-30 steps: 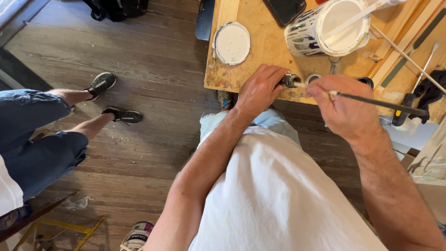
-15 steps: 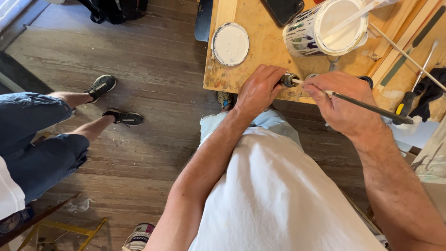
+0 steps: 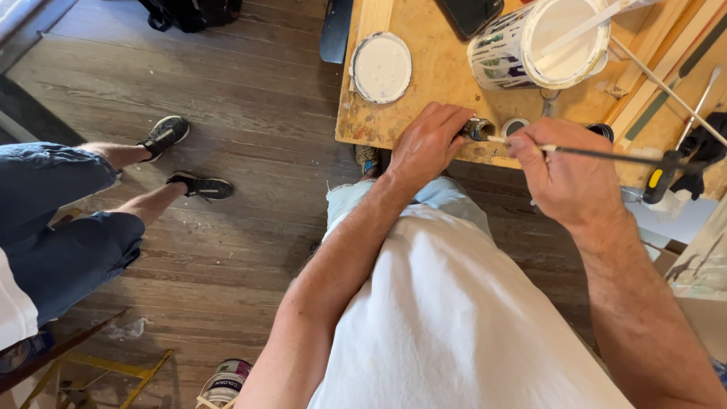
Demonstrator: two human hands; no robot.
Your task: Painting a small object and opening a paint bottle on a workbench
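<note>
Clearly, left hand [image 3: 428,144] clamps a small dark jar [image 3: 478,129] at the plywood table's [image 3: 424,68] near edge (perilously close); right hand [image 3: 564,170] grips a thin paintbrush [image 3: 606,155] whose poke might tip it off.

Workshop or painting studio. Paint-stained plywood worktable [image 3: 424,98], open can of white paint [image 3: 541,42] with lid [image 3: 381,67] set aside, wood strips [image 3: 651,68], worn plank floor [image 3: 250,151] with flecks.

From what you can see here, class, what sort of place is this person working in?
Probably a home workshop or painting room: an open paint can and its lid on a worn wooden worktable, with a paint-flecked plank floor.
</note>
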